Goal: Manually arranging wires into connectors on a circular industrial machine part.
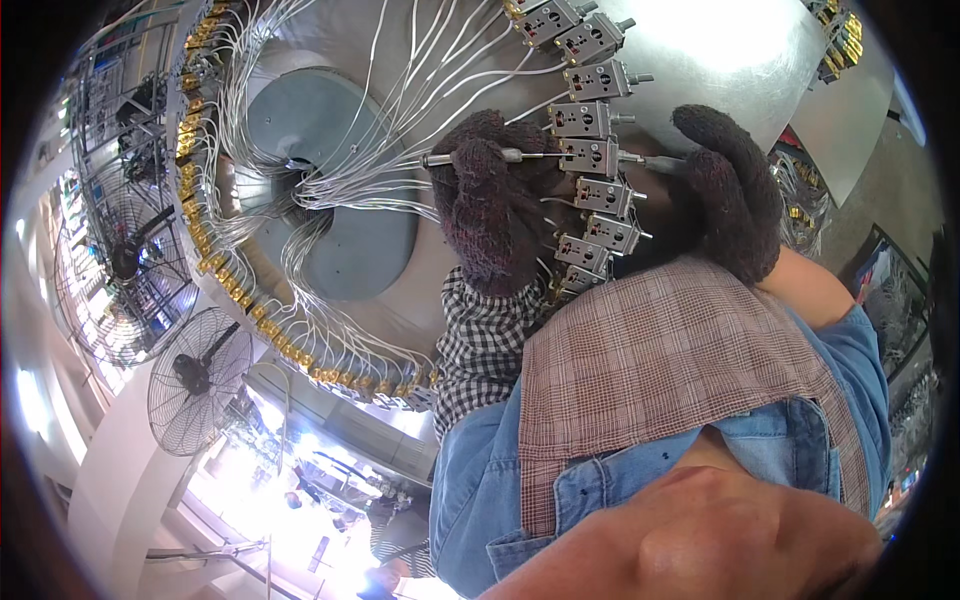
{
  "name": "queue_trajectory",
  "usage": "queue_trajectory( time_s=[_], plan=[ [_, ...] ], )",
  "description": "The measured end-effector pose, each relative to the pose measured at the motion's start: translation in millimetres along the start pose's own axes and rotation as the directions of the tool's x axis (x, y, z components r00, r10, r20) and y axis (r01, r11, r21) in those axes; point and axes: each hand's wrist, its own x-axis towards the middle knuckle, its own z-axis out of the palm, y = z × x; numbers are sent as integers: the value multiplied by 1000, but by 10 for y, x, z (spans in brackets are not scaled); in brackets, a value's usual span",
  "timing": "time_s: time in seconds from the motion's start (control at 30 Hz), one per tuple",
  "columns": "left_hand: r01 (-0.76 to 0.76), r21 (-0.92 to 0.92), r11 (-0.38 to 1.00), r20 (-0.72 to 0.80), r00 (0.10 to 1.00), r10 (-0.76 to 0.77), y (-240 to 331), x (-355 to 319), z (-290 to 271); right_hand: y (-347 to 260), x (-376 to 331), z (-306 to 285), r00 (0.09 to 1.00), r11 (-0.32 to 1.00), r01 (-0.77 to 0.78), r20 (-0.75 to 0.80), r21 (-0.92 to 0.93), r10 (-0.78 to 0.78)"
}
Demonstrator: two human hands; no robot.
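Both my hands wear dark knitted gloves. My left hand (490, 210) is closed around a slim metal screwdriver (512, 155), whose thin shaft reaches right to a small slotted metal box (588, 156). This box sits in a curved row of similar boxes, each with a short pin pointing outward. On the row's outer side my right hand (735, 195) is curled, its lower fingers at a slim grey rod-like piece (664, 163) in line with that box's pin. The rod's far end is hidden by the glove.
White wires (370, 190) run from the boxes to the hole of a round grey plate (350, 260). Brass-coloured fittings (240, 295) line the ring's left rim. A shiny metal surface (730, 50) lies beyond the row. Fans (200, 375) stand at left.
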Motion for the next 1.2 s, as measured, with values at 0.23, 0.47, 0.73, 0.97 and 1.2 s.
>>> queue_trajectory(
  time_s=[0.23, 0.47, 0.73, 0.97, 1.2],
  plan=[
    [21, -34, 999, 20, 1000, -20, -28, 17, -76, -154, -31, 20, 993, 993, -95, -57, 73, 99],
    [-9, 64, 998, -40, 999, 12, -14, -14, -93, -113, 30, -44, 992, 984, 105, -47, -147, -113],
    [-28, 18, 999, 38, 999, 27, -76, 138, -192, -79, 254, 128, 924, 805, -360, 58, 471, 379],
    [-75, -87, 993, -31, 997, 73, -22, 333, -304, 59, 559, 509, 806, 45, -495, 439, 868, 398],
    [-215, -69, 974, -65, 975, 211, 128, 856, -265, 192, 1302, 705, 838, 168, -455, 357, 875, 412]
  ],
)
